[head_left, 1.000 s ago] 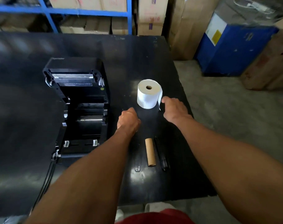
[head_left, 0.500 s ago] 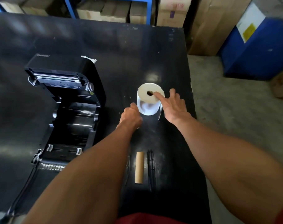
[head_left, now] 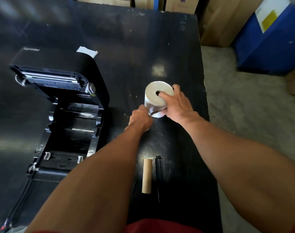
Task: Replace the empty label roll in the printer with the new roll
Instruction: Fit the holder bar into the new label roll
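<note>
Gripping new roll [head_left: 153,95]: right hand [head_left: 178,105] | left hand [head_left: 140,120] perhaps touching | core [head_left: 147,178] nearby

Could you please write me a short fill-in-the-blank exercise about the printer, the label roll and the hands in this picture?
1. The black label printer stands on the black table with its lid ____.
2. The right hand grips the white paper label roll, one finger at its central ____.
3. The left hand reaches the roll from the side nearer the ____.
4. The empty cardboard tube lying nearer the person is ____ in colour.

Missing words: open; hole; printer; brown.
</note>
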Demonstrator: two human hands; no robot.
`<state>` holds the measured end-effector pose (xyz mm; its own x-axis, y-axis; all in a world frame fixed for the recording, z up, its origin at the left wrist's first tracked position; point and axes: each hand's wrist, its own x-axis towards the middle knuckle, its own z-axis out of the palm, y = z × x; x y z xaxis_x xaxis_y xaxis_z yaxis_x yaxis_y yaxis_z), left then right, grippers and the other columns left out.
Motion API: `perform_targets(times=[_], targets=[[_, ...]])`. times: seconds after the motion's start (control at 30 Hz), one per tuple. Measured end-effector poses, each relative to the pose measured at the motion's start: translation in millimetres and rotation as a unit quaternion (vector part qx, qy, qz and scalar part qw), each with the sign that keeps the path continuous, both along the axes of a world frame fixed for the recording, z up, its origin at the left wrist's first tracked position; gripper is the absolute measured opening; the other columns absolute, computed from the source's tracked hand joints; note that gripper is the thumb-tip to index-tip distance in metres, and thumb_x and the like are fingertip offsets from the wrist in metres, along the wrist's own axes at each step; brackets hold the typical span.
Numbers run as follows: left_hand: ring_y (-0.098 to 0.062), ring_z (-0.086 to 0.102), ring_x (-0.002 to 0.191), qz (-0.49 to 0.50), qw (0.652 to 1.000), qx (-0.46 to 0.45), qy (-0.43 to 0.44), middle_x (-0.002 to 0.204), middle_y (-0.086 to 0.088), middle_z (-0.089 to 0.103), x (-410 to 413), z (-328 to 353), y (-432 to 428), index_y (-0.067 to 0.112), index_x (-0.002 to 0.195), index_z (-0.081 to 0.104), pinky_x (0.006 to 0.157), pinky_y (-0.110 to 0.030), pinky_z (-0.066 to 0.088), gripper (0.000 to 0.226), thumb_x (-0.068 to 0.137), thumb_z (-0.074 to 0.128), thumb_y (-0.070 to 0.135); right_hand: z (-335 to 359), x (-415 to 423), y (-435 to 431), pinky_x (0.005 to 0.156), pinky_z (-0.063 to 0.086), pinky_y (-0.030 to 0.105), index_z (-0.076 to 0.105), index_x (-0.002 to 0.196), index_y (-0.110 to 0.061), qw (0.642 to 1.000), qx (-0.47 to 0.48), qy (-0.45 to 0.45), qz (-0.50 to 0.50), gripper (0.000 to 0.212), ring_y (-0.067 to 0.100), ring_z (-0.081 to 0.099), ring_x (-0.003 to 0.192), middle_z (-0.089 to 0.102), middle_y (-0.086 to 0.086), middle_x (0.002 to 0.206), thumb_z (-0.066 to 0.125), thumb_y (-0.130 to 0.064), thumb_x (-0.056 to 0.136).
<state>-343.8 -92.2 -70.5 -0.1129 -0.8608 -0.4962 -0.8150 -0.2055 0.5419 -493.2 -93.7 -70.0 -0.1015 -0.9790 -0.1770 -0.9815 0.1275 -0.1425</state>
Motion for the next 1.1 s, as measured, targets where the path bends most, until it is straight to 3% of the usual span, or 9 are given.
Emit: perform_targets(times=[0.23, 0.33, 0.5, 0.6, 0.7, 0.83, 0.9, 1.0, 1.1], targets=[[-0.035, 0.06, 0.113, 0.053, 0.997, 0.026, 0.047, 0.128, -0.017, 0.059, 4, -4, -2, 0.01, 0.126, 0.056, 0.086, -0.033, 0.048, 0.036, 0.09, 0.05, 0.013, 1, 7, -5, 0.086, 0.051, 0.047, 0.048, 0.132, -0.038, 0.996, 0.024, -0.08, -0.043, 0.062, 0.046, 0.055, 0.102, 0.032, 0.013, 0.134, 0.078, -0.035, 0.078], [-0.035, 0.067, 0.1, 0.094, 0.991, 0.044, 0.08, 0.114, -0.018, 0.067, 8, -3, -3, 0.009, 0.117, 0.062, 0.089, -0.041, 0.057, 0.031, 0.086, 0.056, 0.01, 4, 7, -4, 0.087, 0.048, 0.043, 0.054, 0.125, -0.038, 0.989, 0.023, -0.119, -0.083, 0.06, 0.038, 0.051, 0.099, 0.035, 0.01, 0.128, 0.081, -0.041, 0.072], [-0.029, 0.065, 0.083, 0.132, 0.972, 0.095, 0.172, 0.099, -0.016, 0.07, 11, 5, -1, 0.005, 0.109, 0.068, 0.082, -0.04, 0.059, 0.03, 0.081, 0.073, 0.014, 20, 3, 7, 0.083, 0.054, 0.037, 0.068, 0.093, -0.025, 0.95, -0.016, -0.257, -0.179, 0.048, 0.03, 0.062, 0.098, 0.065, 0.007, 0.107, 0.089, -0.045, 0.056], [-0.027, 0.067, 0.1, 0.137, 0.967, 0.062, 0.203, 0.114, -0.01, 0.068, 11, 17, 3, 0.01, 0.129, 0.056, 0.09, -0.042, 0.057, 0.055, 0.078, 0.077, 0.011, 29, 0, 22, 0.076, 0.063, 0.04, 0.073, 0.088, -0.018, 0.874, -0.011, -0.406, -0.267, 0.045, 0.022, 0.069, 0.092, 0.072, 0.002, 0.097, 0.094, -0.029, 0.05], [-0.026, 0.062, 0.111, 0.124, 0.962, 0.023, 0.24, 0.125, -0.006, 0.062, 14, 29, 10, 0.012, 0.141, 0.043, 0.096, -0.043, 0.055, 0.071, 0.078, 0.077, 0.004, 32, -4, 42, 0.071, 0.063, 0.033, 0.074, 0.09, -0.02, 0.8, 0.013, -0.526, -0.287, 0.041, 0.017, 0.072, 0.093, 0.075, -0.001, 0.096, 0.095, -0.021, 0.054], [-0.023, 0.062, 0.104, 0.129, 0.952, -0.004, 0.279, 0.117, -0.005, 0.061, 23, 45, 21, 0.013, 0.15, 0.032, 0.094, -0.041, 0.055, 0.084, 0.081, 0.079, 0.008, 32, -1, 69, 0.083, 0.062, 0.041, 0.072, 0.102, -0.016, 0.696, 0.023, -0.653, -0.298, 0.046, 0.025, 0.07, 0.103, 0.074, 0.007, 0.109, 0.095, -0.017, 0.062], [-0.022, 0.061, 0.099, 0.126, 0.948, 0.001, 0.293, 0.113, -0.004, 0.061, 30, 50, 29, 0.011, 0.152, 0.029, 0.093, -0.04, 0.055, 0.087, 0.082, 0.08, 0.014, 33, 2, 80, 0.087, 0.061, 0.046, 0.071, 0.109, -0.011, 0.642, 0.026, -0.703, -0.304, 0.061, 0.029, 0.067, 0.11, 0.071, 0.011, 0.117, 0.098, -0.02, 0.054], [-0.023, 0.061, 0.106, 0.091, 0.949, -0.014, 0.303, 0.125, -0.008, 0.062, 40, 53, 47, 0.015, 0.154, 0.025, 0.095, -0.041, 0.053, 0.09, 0.083, 0.079, 0.016, 35, 13, 97, 0.089, 0.06, 0.047, 0.073, 0.108, -0.011, 0.628, 0.029, -0.717, -0.301, 0.079, 0.031, 0.066, 0.112, 0.07, 0.012, 0.12, 0.103, -0.027, 0.037], [-0.019, 0.063, 0.102, 0.048, 0.944, -0.025, 0.327, 0.118, -0.006, 0.064, 55, 58, 63, 0.023, 0.157, 0.02, 0.089, -0.033, 0.051, 0.092, 0.085, 0.077, 0.012, 36, 25, 118, 0.089, 0.059, 0.049, 0.076, 0.104, -0.013, 0.6, 0.022, -0.738, -0.309, 0.074, 0.033, 0.066, 0.112, 0.069, 0.013, 0.121, 0.104, -0.026, 0.037]])
